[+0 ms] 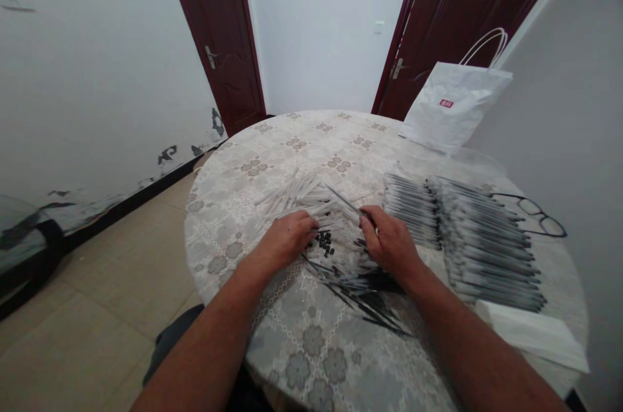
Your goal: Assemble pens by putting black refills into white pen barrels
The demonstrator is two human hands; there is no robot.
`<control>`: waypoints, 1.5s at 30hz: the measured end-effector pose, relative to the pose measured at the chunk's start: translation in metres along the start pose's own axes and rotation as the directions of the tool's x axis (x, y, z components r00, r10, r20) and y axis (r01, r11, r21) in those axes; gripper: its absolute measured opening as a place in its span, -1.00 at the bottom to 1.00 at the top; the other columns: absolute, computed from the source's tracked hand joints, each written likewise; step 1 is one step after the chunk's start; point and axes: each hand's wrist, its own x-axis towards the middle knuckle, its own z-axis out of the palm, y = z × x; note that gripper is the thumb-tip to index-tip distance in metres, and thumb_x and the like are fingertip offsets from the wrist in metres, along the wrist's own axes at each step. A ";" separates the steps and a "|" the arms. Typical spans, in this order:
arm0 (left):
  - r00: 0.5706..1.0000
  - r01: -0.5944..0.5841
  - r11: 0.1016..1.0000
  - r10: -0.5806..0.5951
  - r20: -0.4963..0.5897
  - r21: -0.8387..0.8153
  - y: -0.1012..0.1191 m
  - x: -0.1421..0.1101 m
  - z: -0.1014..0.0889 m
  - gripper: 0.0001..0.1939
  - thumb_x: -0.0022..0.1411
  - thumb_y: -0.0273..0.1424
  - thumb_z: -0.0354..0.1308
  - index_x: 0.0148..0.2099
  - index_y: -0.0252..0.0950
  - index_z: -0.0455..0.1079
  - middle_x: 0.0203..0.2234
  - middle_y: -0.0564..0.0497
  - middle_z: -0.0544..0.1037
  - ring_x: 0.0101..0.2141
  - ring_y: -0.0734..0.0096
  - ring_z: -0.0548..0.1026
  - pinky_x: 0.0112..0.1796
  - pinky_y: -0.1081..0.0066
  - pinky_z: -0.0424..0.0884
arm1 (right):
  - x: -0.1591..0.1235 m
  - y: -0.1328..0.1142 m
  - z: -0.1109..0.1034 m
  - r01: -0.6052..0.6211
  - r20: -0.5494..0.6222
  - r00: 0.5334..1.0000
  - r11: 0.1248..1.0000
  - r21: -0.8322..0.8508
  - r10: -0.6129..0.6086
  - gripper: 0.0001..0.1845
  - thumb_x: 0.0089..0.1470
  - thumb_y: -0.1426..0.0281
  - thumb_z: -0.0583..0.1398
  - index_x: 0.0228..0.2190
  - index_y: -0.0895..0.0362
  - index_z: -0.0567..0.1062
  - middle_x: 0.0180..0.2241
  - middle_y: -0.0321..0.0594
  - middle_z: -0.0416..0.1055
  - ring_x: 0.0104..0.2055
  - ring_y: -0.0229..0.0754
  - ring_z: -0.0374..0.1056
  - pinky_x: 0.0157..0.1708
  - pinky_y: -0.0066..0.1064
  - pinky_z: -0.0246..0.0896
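One pale wall (97, 61), peeling near its base, rose above a tiled floor (102, 289) on my left, then a dark red door (214, 16). Patterned cloth covered my round table (282, 321). Left of its middle lay loose pale tubes (292, 194). I had the left hand (292, 237) beside small black caps (325, 242), fingers curled together; whether they pinched anything, I couldn't tell. Right of them, the right hand (387, 243) pinched a slim rod (343, 198) between thumb and fingers, above dark sticks (360, 305) towards the near edge. Farther right came a short row (411, 211), a white bag (452, 104) at the far edge, a larger stack (491, 243), a white packet (540, 334) and glasses (540, 217) by the right edge.
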 end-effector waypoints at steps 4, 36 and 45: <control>0.981 0.101 0.947 -0.146 -0.127 -0.306 0.004 0.001 -0.007 -0.83 0.36 -0.32 0.06 -0.09 -0.23 0.43 -0.26 -0.02 0.56 -0.22 0.33 0.50 -0.17 0.36 0.37 | -0.001 -0.005 0.000 0.020 0.016 1.000 0.999 0.029 -0.021 -0.75 0.30 0.33 0.05 -0.10 0.13 0.45 -0.31 -0.14 0.55 -0.33 -0.12 0.47 -0.28 -0.37 0.25; 0.832 0.063 0.064 -0.554 0.017 -0.996 0.007 0.006 -0.007 -0.74 0.22 -0.28 0.30 -0.14 -0.30 0.36 -0.07 -0.21 0.61 -0.22 0.32 0.61 -0.46 0.54 0.49 | -0.011 -0.015 0.015 0.261 -0.018 0.965 0.965 0.021 -0.260 -0.76 0.28 0.37 0.11 -0.07 0.14 0.49 -0.22 -0.07 0.59 -0.21 -0.08 0.53 -0.17 -0.29 0.41; 0.804 0.041 0.065 -0.595 -0.005 -0.997 0.010 0.008 -0.006 -0.72 0.17 -0.32 0.35 -0.11 -0.38 0.52 -0.18 -0.23 0.64 -0.24 0.29 0.62 -0.32 0.44 0.58 | -0.012 -0.025 0.014 0.267 -0.060 0.963 0.957 0.109 -0.262 -0.74 0.27 0.41 0.10 -0.06 0.11 0.51 -0.20 -0.05 0.59 -0.18 -0.05 0.52 -0.12 -0.27 0.42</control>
